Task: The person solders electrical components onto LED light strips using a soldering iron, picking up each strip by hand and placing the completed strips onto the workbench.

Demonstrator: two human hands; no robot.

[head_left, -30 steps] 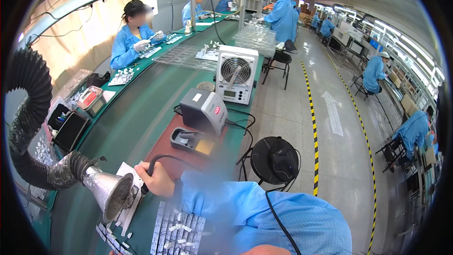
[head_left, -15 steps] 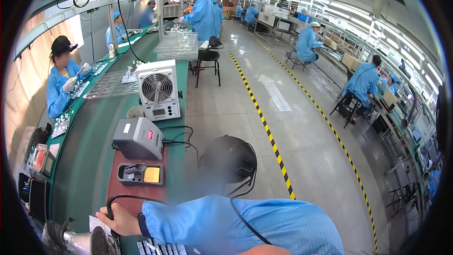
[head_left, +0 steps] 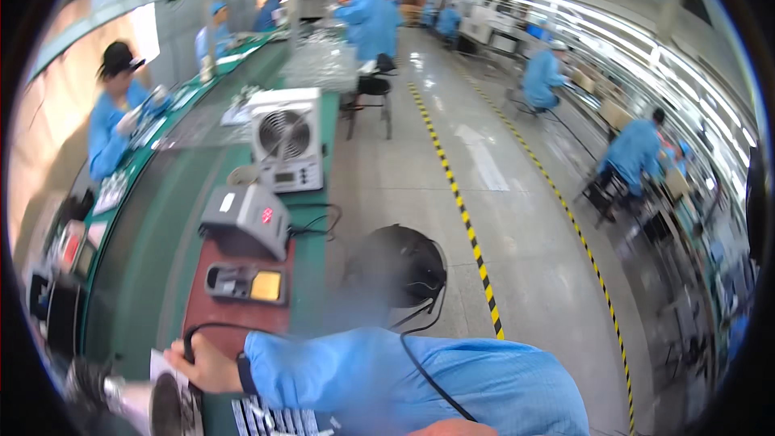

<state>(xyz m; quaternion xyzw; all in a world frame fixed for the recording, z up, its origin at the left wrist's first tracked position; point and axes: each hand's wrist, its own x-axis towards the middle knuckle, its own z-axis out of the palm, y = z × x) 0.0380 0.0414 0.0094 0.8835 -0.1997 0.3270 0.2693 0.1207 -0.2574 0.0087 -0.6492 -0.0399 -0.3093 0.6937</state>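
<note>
My right arm, in a blue sleeve, reaches across the lower part of the view. At the green bench, my right hand [head_left: 211, 367] is closed around a black handle with a cable [head_left: 230, 326] looping over the wrist. It looks like a soldering iron; the hand hides most of it. Under and beside the fingers lies a printed white sheet [head_left: 161, 365]. A silvery tube [head_left: 133, 396] with a dark round end stands beside the sheet. Near my wrist are several small pale strip-like parts in rows [head_left: 270, 417]. My left hand is out of view.
A grey soldering station [head_left: 246, 222] and an iron stand with yellow sponge [head_left: 266, 285] sit on a red mat. Behind them is a white fan unit [head_left: 286, 141]. A black stool [head_left: 400, 262] stands beside the bench. A co-worker [head_left: 121, 109] sits across; others work farther off.
The view has shifted slightly, so the bench items appear a little to the right, and the picture is blurrier. My right hand keeps its grip in nearly the same place.
</note>
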